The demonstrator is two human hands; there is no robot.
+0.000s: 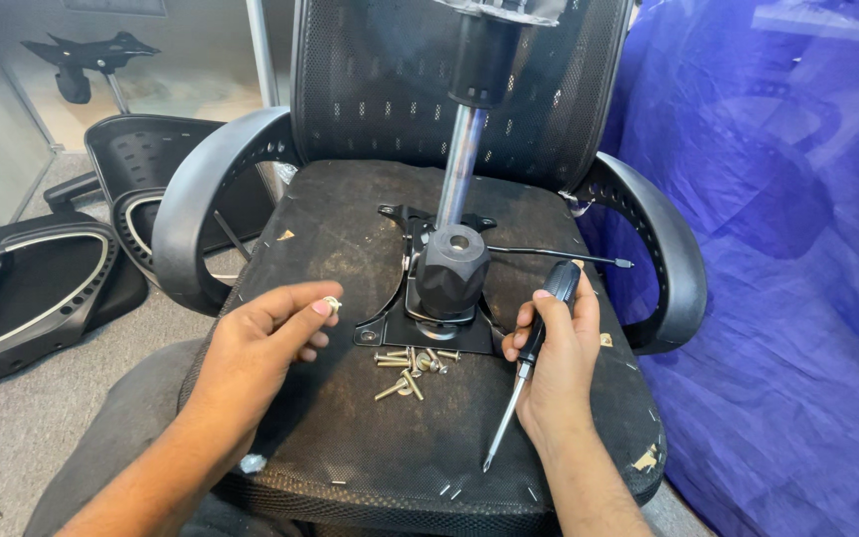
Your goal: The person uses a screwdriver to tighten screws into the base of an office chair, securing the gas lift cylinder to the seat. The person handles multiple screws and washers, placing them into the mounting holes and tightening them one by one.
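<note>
**Screw pinched in the left hand, screwdriver gripped in the right**

A small screw (pixel 331 303) is pinched between the thumb and forefinger of the left hand (pixel 256 343), with the other fingers curled under. The hand is held just above the underside of an overturned chair seat (pixel 350 438), at about 9 o'clock from the mounting plate (pixel 390 328). A screwdriver (pixel 527 363) is enclosed by the right hand (pixel 554 358), fingers pressed together around the black handle; the tip is pointed toward 7 o'clock and is seen close to the seat. This hand is placed at 3 o'clock from the plate. Loose screws (pixel 412 366) are gathered at 6 o'clock of the plate, between the two hands. A gas cylinder (pixel 461 159) is raised from the plate toward 12 o'clock. Black armrests (pixel 196 209) are seen at both sides, and a blue plastic sheet (pixel 797 249) at 3 o'clock.
</note>
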